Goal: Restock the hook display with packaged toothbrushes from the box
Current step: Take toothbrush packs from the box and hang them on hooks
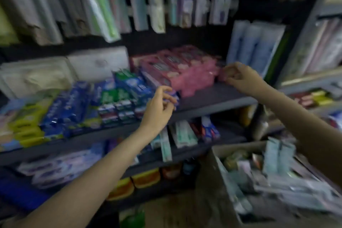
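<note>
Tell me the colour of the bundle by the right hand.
Pink bundle, touching the right hand; head view.

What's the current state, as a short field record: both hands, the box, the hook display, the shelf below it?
left hand: raised before the toothpaste shelf, fingers loosely curled, holds nothing
right hand: at the pink packs, fingers curled; grip too blurred to tell
box: lower right, open, packaged toothbrushes inside
hook display: top, rows of hanging packs
shelf: bare patch between the hands
view: motion-blurred
</note>
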{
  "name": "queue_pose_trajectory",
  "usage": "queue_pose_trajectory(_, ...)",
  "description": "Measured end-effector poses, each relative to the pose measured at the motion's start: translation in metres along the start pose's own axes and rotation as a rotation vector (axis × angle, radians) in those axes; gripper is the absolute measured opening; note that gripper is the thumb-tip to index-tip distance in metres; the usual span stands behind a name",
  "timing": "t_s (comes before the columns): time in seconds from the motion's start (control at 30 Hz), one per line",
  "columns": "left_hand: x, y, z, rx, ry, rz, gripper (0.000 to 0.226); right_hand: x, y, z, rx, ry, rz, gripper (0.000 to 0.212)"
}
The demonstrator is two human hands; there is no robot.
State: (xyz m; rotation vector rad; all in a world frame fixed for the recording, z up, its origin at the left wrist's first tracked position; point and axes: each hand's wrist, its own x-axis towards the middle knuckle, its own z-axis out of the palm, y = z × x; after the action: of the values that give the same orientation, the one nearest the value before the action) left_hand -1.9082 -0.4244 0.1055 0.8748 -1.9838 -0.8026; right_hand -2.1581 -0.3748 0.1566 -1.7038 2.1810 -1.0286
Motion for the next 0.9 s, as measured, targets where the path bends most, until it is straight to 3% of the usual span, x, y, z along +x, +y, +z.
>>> queue_pose_trajectory(0.1, -0.023, -0.02, 0.077, -0.008, -0.177, -0.09, 0.027, -0.052, 0.088, -0.002, -0.01, -0.12, 0.17, 0.021)
queue_pose_trajectory(0.2, -0.053, -0.037, 0.141, 0.014, -0.368, -0.221, 0.029, -0.1, 0.169, 0.008, -0.181, -0.309, 0.318, 0.028)
queue_pose_trajectory(0.33, -0.085, -0.054, 0.198, 0.086, -0.573, -0.419, 0.029, -0.156, 0.257, 0.033, -0.528, -0.798, 0.304, 0.067)
queue_pose_trajectory(0.4, -0.097, -0.055, 0.216, 0.113, -0.737, -0.52, 0.034, -0.176, 0.285, 0.038, -0.656, -0.92, 0.288, 0.084)
queue_pose_trajectory(0.53, -0.115, -0.052, 0.245, 0.2, -1.067, -0.635, 0.058, -0.185, 0.314, 0.042, -0.666, -0.878, 0.181, 0.082)
queue_pose_trajectory(0.67, -0.119, -0.049, 0.261, 0.308, -1.222, -0.688, 0.08, -0.177, 0.319, 0.039, -0.542, -0.769, 0.15, 0.077)
queue_pose_trajectory(0.77, -0.106, -0.046, 0.258, 0.319, -1.33, -0.729, 0.065, -0.164, 0.312, 0.03, -0.409, -0.62, 0.17, 0.071)
queue_pose_trajectory(0.9, -0.083, -0.037, 0.225, 0.316, -1.39, -0.796, 0.047, -0.148, 0.291, 0.026, -0.314, -0.582, 0.132, 0.064)
